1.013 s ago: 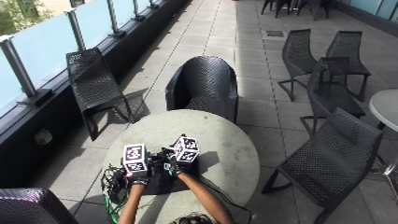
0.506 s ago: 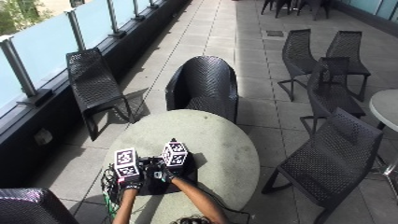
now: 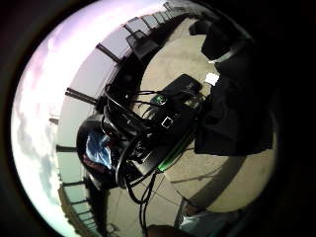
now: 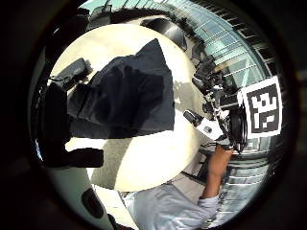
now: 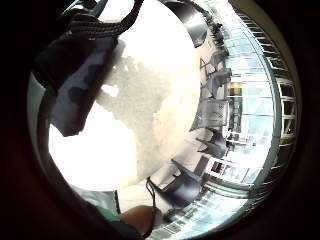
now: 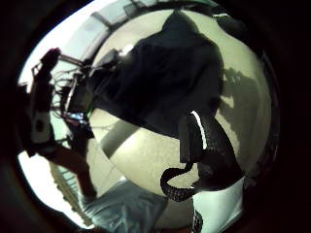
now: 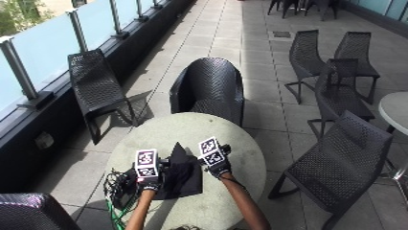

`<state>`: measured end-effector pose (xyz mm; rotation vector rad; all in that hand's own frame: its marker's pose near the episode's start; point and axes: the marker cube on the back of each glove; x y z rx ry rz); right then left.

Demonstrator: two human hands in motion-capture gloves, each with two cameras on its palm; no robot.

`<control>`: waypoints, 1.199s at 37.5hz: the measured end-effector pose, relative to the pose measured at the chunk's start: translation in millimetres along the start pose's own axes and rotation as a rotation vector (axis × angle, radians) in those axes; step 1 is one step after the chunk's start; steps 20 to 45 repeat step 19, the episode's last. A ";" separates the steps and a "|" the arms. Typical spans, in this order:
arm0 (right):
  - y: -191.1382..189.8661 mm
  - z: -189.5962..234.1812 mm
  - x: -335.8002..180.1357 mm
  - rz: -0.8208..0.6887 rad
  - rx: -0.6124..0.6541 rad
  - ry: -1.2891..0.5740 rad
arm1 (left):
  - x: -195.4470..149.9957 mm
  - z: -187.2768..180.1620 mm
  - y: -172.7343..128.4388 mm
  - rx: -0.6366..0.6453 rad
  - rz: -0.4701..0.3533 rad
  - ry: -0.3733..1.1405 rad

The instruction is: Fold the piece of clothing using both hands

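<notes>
A dark piece of clothing point(image 7: 182, 175) lies on the round pale table point(image 7: 191, 129), one corner pointing to the far side. My left hand point(image 7: 149, 184) is at the cloth's left edge. In the left thumb side palm view a finger overlaps the cloth point(image 4: 129, 91), and a shadow runs under that edge, so the hand appears to pinch it slightly raised. My right hand point(image 7: 220, 167) hovers just right of the cloth, with bare table between them; it also shows beside the cloth as the right hand point(image 4: 211, 115). The cloth point(image 6: 160, 77) fills the right thumb side palm view.
A black electronics box with cables point(image 7: 121, 187) sits at the table's left edge, close to my left hand. A black wicker chair point(image 7: 207, 88) stands beyond the table, another chair point(image 7: 338, 158) to its right, and a third point(image 7: 25, 211) at the near left.
Both hands were over the cloth. The right hand has moved off to the right, the left stays at the left edge, and the cloth now shows a corner pointing away.
</notes>
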<state>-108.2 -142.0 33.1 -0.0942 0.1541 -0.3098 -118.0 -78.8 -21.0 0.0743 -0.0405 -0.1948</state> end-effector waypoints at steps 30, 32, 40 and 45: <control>82.4 -2.8 140.6 0.432 0.068 0.064 | 72.4 0.5 1.6 0.016 0.113 -0.004; 82.4 -2.8 140.6 0.432 0.068 0.064 | 72.4 0.5 1.6 0.016 0.113 -0.004; 82.4 -2.8 140.6 0.432 0.068 0.064 | 72.4 0.5 1.6 0.016 0.113 -0.004; 82.4 -2.8 140.6 0.432 0.068 0.064 | 72.4 0.5 1.6 0.016 0.113 -0.004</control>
